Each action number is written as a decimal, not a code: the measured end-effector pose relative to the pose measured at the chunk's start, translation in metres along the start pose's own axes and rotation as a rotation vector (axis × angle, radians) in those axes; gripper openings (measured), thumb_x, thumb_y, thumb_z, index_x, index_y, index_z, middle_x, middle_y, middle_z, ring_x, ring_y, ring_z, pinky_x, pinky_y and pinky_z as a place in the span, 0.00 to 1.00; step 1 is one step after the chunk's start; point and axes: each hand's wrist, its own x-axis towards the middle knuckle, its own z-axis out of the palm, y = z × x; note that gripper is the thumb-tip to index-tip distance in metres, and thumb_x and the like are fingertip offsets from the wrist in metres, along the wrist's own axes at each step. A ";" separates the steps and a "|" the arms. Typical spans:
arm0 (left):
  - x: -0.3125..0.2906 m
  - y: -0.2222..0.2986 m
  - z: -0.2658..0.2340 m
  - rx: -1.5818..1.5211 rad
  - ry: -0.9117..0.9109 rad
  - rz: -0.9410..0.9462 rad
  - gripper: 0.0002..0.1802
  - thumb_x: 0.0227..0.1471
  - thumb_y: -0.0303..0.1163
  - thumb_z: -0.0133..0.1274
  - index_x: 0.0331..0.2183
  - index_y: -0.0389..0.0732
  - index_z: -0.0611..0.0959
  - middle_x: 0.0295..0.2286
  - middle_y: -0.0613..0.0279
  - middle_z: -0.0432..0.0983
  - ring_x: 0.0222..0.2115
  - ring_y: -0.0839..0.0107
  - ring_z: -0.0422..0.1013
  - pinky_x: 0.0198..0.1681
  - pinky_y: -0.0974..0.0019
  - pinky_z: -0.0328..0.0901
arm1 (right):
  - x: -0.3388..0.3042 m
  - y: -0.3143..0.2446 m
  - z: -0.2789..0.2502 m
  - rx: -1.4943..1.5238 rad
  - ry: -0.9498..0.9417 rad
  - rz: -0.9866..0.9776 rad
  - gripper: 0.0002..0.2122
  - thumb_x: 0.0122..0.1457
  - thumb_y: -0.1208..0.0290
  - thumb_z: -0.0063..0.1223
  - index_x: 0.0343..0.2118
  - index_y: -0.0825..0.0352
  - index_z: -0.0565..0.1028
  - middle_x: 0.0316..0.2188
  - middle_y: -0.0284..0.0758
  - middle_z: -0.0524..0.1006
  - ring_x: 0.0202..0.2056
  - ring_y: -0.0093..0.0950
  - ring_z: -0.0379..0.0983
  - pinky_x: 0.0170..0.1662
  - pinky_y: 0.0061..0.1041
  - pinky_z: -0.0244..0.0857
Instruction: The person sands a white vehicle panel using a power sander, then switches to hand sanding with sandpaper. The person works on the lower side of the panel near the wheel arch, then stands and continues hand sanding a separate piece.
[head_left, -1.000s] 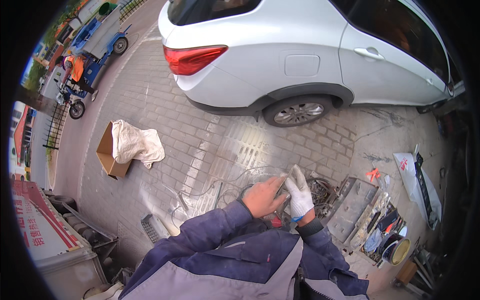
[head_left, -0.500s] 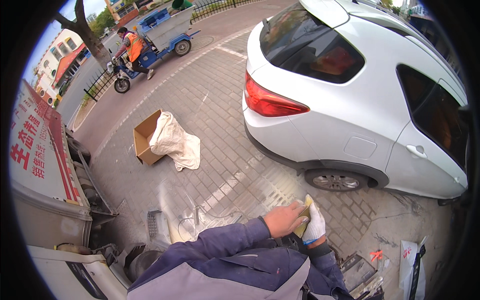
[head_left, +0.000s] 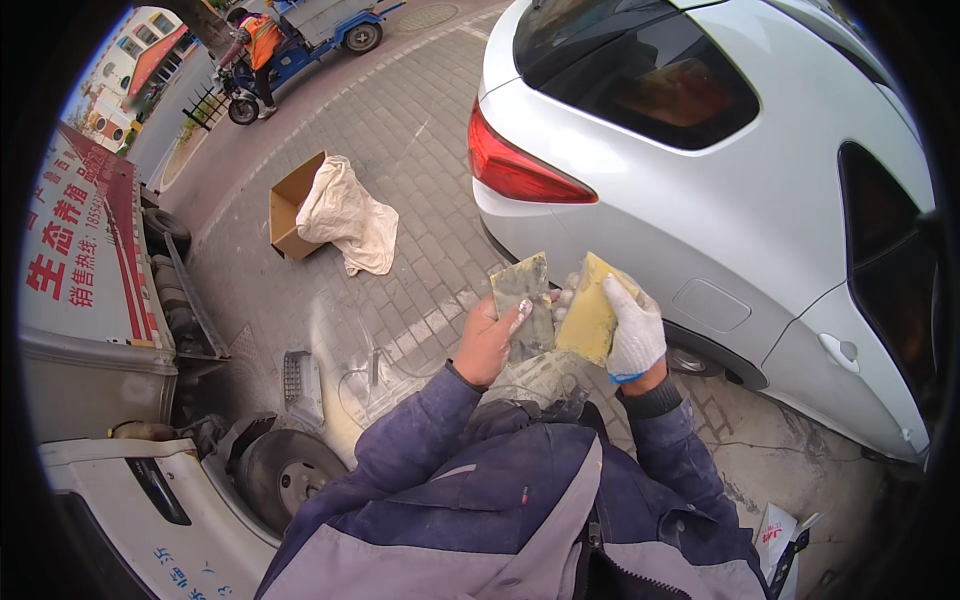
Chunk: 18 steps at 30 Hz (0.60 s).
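My bare left hand [head_left: 482, 342] grips a thin square sheet [head_left: 522, 285] with a dusty grey face and yellow edges. Its thumb presses on the face. In my right hand [head_left: 638, 338], which wears a white glove with a blue cuff, is a yellow rectangular sheet [head_left: 590, 312], smudged along one end. The two sheets stand side by side, slightly apart, in front of my chest. Both look like sandpaper, though their exact kind is not certain. Below them, a pale dusty patch [head_left: 535, 378] shows on the ground.
A white car [head_left: 670, 215] stands close on the right. Left is a truck with a red-and-white side [head_left: 85, 240] and a wheel [head_left: 285, 480]. An open cardboard box [head_left: 288, 205] draped with cream cloth [head_left: 345, 215] lies ahead. A person [head_left: 262, 45] rides a blue three-wheeler beyond.
My hands have separated and come up, each now with a sheet; before, they were together around yellow material. The view has tilted downward and the car appears nearer.
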 end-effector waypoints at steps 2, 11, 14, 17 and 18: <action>0.004 -0.004 0.012 0.102 0.067 0.059 0.17 0.70 0.32 0.53 0.55 0.34 0.82 0.48 0.59 0.84 0.43 0.77 0.77 0.49 0.66 0.71 | 0.015 -0.011 0.004 -0.096 0.062 0.031 0.16 0.74 0.69 0.52 0.59 0.73 0.76 0.45 0.44 0.84 0.42 0.36 0.85 0.46 0.39 0.84; -0.001 0.009 0.016 0.405 0.169 0.208 0.19 0.68 0.30 0.57 0.57 0.34 0.80 0.50 0.61 0.82 0.50 0.76 0.72 0.56 0.65 0.67 | 0.056 0.010 0.008 -0.338 0.028 0.068 0.15 0.72 0.67 0.58 0.53 0.72 0.81 0.43 0.34 0.85 0.40 0.23 0.83 0.44 0.25 0.77; -0.004 0.024 0.007 0.464 0.314 0.082 0.21 0.69 0.35 0.56 0.58 0.34 0.81 0.43 0.59 0.83 0.44 0.75 0.72 0.52 0.65 0.69 | 0.073 0.027 0.025 -0.408 -0.002 0.100 0.12 0.71 0.69 0.58 0.51 0.72 0.82 0.42 0.34 0.84 0.39 0.23 0.82 0.43 0.25 0.77; -0.001 0.038 -0.013 0.539 0.377 0.091 0.22 0.70 0.39 0.53 0.57 0.33 0.81 0.35 0.53 0.86 0.35 0.65 0.79 0.44 0.59 0.73 | 0.094 0.044 0.046 -0.444 -0.066 0.102 0.12 0.70 0.69 0.60 0.51 0.72 0.82 0.42 0.34 0.84 0.39 0.24 0.82 0.43 0.25 0.77; -0.001 0.043 -0.020 0.618 0.376 0.150 0.22 0.70 0.38 0.53 0.57 0.33 0.81 0.36 0.49 0.86 0.36 0.59 0.80 0.45 0.58 0.73 | 0.100 0.050 0.053 -0.443 -0.066 0.101 0.12 0.70 0.70 0.61 0.51 0.72 0.82 0.42 0.34 0.84 0.39 0.24 0.82 0.44 0.25 0.76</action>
